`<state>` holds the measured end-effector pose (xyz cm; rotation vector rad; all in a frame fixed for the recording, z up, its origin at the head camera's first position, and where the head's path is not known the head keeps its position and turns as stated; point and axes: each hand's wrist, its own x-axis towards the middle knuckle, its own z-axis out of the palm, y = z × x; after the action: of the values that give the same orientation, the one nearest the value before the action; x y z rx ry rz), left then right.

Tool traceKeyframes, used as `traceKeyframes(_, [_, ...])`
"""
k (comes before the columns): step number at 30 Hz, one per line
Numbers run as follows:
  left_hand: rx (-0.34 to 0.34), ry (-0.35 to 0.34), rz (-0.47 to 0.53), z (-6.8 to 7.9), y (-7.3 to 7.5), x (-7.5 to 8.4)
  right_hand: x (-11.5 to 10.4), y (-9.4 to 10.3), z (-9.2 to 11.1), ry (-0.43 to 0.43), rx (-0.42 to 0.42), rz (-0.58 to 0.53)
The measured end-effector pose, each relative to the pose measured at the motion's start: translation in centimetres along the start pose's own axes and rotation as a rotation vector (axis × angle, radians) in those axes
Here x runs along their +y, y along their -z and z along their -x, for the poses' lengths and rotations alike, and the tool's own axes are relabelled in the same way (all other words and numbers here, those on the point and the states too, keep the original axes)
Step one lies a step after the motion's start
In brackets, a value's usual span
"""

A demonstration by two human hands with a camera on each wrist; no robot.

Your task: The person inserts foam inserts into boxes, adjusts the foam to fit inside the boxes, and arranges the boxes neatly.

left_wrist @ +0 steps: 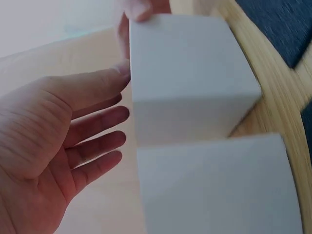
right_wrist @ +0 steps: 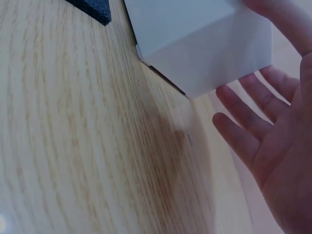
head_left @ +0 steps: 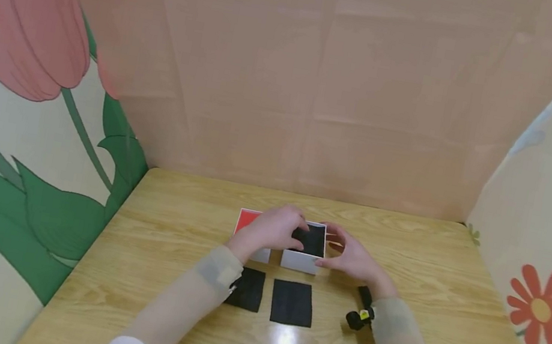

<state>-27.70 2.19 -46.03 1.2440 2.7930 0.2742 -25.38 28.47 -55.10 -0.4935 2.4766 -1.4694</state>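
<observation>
Behind the black-interior white box (head_left: 300, 262), one creased peach cloth backdrop (head_left: 318, 82). Left of the box, one tulip-printed panel (head_left: 25, 2); right of it, one flower-printed panel (head_left: 540, 310). Beneath it, one wood-grain surface (head_left: 148, 248). On that surface, two open-topped white boxes side by side with a narrow gap: the black-interior one and, just to its left, one red-interior white box (head_left: 249, 218), partly hidden by an arm.

Two hands, both at the black-interior box. At its right end, the right hand (head_left: 354, 258), gripping, with thumb on the front corner and fingers around the far side. Over its opening from the left, the left hand (head_left: 274, 229), with thumb and fingers apart and loosely bent; impossible to tell whether touching the rim.

In front of the box, two black square pads: one directly before it (head_left: 293, 303), one farther left (head_left: 248, 290), partly covered by the left forearm. To its front right, one small black device (head_left: 358, 316) at the right wrist.
</observation>
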Motion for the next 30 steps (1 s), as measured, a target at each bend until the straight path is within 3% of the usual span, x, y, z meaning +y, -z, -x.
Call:
traceKeyframes(10, [-0.057, -0.004, -0.030, -0.5, -0.1, -0.6, 0.1, 0.8, -0.3, -0.009, -0.009, 0.000])
traceKeyframes(20, [-0.073, -0.006, -0.171, -1.9, 0.0, 0.2, 0.0, 1.2, -0.7, 0.014, -0.024, 0.003])
traceKeyframes(27, [-0.021, -0.011, -0.051, -2.5, -0.1, 1.0, -0.1, 1.1, -0.6, 0.027, -0.040, -0.025])
traceKeyframes(30, [0.005, 0.002, -0.043, -2.9, -0.3, 1.6, 0.0, 1.2, -0.7, 0.022, -0.043, -0.034])
